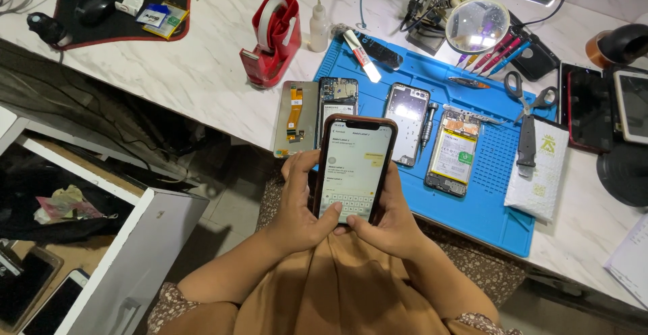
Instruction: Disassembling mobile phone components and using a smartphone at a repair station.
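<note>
On the mat (496,193): 3 opened phones (337,102), 1 loose screen (295,117), 1 screwdriver (427,124). Also 1 lit phone (354,167) in 2 hands (300,207), 1 scissors (528,96), 1 tape dispenser (273,38), 1 magnifier (477,26), approx. 4 pens (496,50).

Brown-cased phone (354,166) at centre, screen white with pale yellow bubbles. Blue work mat (472,193) centre right, dotted grid pattern. Red tape dispenser (273,38) upper centre, white tape roll. White marbled tabletop (202,65) with grey veins. Black mouse pad (121,11), red-edged, upper left. Ochre cloth (337,288) below, beside brown flower-printed fabric (493,267). Pink and blue pens (496,51) upper right.
</note>
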